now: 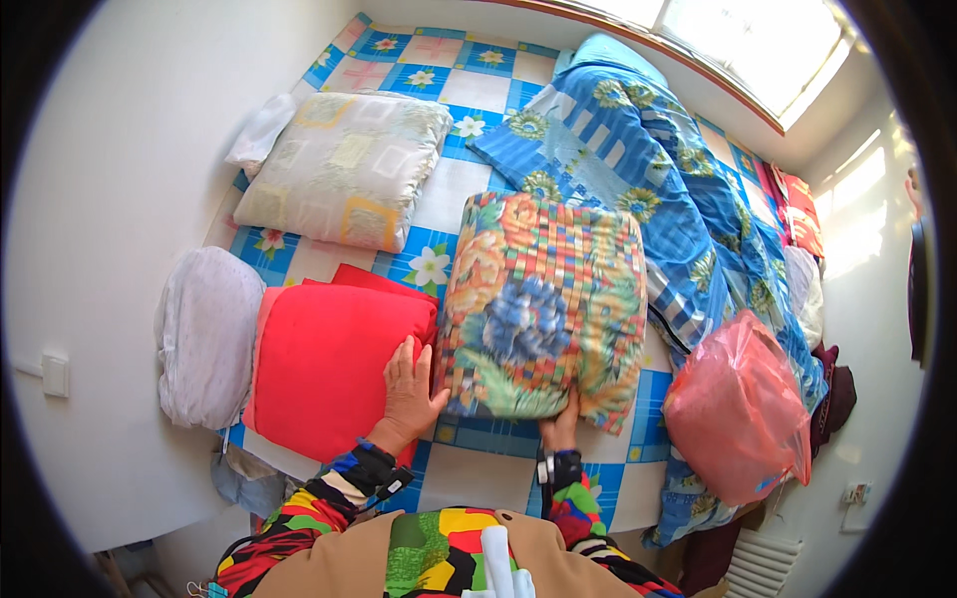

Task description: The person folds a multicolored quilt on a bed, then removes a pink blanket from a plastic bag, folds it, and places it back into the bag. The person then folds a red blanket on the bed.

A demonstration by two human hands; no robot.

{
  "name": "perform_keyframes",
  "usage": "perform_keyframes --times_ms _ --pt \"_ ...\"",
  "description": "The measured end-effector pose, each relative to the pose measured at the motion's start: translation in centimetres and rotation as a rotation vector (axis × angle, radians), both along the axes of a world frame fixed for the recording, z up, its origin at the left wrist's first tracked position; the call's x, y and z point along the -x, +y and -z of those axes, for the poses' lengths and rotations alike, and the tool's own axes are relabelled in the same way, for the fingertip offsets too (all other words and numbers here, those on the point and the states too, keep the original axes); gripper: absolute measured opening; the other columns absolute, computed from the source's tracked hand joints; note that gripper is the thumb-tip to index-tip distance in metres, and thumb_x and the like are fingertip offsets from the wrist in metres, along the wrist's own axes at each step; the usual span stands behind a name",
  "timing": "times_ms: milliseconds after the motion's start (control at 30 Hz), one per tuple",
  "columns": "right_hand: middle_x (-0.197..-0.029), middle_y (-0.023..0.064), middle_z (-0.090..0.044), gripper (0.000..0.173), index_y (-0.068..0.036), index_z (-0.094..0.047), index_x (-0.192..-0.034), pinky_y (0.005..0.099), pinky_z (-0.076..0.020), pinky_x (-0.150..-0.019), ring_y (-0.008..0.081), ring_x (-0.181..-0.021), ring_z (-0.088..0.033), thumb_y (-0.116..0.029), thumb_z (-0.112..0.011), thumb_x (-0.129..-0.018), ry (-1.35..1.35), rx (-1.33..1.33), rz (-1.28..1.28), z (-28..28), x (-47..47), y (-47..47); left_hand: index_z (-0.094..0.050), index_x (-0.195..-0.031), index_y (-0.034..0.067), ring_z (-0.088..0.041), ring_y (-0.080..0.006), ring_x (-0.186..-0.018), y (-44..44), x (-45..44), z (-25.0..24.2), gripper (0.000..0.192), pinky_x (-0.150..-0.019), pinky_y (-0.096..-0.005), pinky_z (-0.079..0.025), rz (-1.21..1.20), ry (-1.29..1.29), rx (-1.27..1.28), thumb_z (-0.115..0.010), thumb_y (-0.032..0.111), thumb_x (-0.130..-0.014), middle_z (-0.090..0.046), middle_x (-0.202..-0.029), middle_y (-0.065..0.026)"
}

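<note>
A folded quilt with a floral and checked print [527, 321] lies on the bed in front of me. My right hand [561, 426] grips its near edge, the fingertips hidden under the fabric. My left hand [410, 385] rests with spread fingers on the right side of a folded red quilt [329, 366], its thumb close to the floral quilt's left edge. The two folded quilts sit side by side. Beneath them is a blue and white checked bed sheet [471, 478] with flower prints.
A white pillow [205, 336] adjoins the red quilt. Behind lies a folded cream quilt [348, 168]. To the right are a rumpled blue floral quilt [650, 179] and a stuffed pink plastic bag [736, 411]. Walls flank the bed, with a window [755, 52] at the far right and a radiator [762, 560] below.
</note>
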State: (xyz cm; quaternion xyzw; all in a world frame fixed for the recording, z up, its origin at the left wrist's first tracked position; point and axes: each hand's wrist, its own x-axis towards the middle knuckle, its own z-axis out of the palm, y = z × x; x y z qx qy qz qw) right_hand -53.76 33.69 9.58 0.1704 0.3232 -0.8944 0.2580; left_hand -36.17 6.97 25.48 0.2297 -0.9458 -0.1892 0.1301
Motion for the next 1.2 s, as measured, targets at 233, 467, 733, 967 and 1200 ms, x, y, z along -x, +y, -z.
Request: perform_keyframes --times_ms 233,467,733,967,1200 --pt "-0.147 0.0130 -0.051 0.070 -0.012 -0.048 -0.146 0.0533 -0.0452 -0.107 0.0326 -0.132 -0.051 -0.058 -0.061 -0.095 0.063 0.153 -0.228 -2.9 20.0 -15.2 -0.035 -0.154 0.010 -0.026 -0.0498 -0.145 -1.7 3.0 -0.4 0.094 -0.113 -0.0659 -0.027 -0.091 -0.184 0.147 -0.083 0.034 -0.077 -0.024 -0.159 -0.0281" --pt "-0.094 0.0015 -0.059 0.027 -0.017 -0.053 -0.106 0.0394 -0.0509 -0.074 0.0175 -0.085 -0.058 -0.040 -0.066 -0.097 0.453 -0.551 -0.731 -2.4 6.7 -19.0 -0.042 -0.150 0.018 -0.046 -0.0459 -0.129 -6.0 6.8 3.1 0.075 -0.091 -0.0634 -0.048 -0.301 -0.365 0.230 -0.075 0.024 -0.083 -0.041 -0.148 -0.0257" --pt "-0.107 0.0038 -0.064 0.040 -0.012 -0.048 -0.132 0.0362 -0.0518 -0.079 0.0188 -0.096 -0.065 -0.027 -0.063 -0.098 0.013 -0.440 -0.956 1.4 -11.3 -13.4 -0.054 -0.127 0.013 -0.063 -0.0434 -0.102 -8.0 1.4 0.4 0.051 -0.083 -0.0522 -0.054 -0.153 -0.103 -0.058 -0.068 0.012 -0.078 -0.060 -0.114 -0.0217" --pt "-0.147 0.0107 -0.055 0.061 -0.010 -0.042 -0.150 0.0408 -0.0502 -0.103 0.0244 -0.128 -0.059 -0.031 -0.065 -0.098 -0.080 0.233 -0.833 -1.8 -14.8 -12.8 -0.060 -0.121 0.011 -0.066 -0.0378 -0.102 1.1 -8.1 -9.1 0.046 -0.087 -0.0452 -0.055 -0.050 0.112 -0.289 -0.068 0.011 -0.076 -0.064 -0.109 -0.0181" --pt "-0.144 0.0109 -0.057 0.053 -0.004 -0.048 -0.145 0.0404 -0.0496 -0.107 0.0232 -0.128 -0.059 -0.025 -0.060 -0.097 0.268 0.153 -0.836 -12.2 -11.8 -11.1 -0.062 -0.125 0.009 -0.066 -0.0215 -0.102 2.4 -7.5 -18.5 0.050 -0.092 -0.0321 -0.052 0.143 0.474 -0.605 -0.067 -0.002 -0.076 -0.066 -0.108 -0.0077"
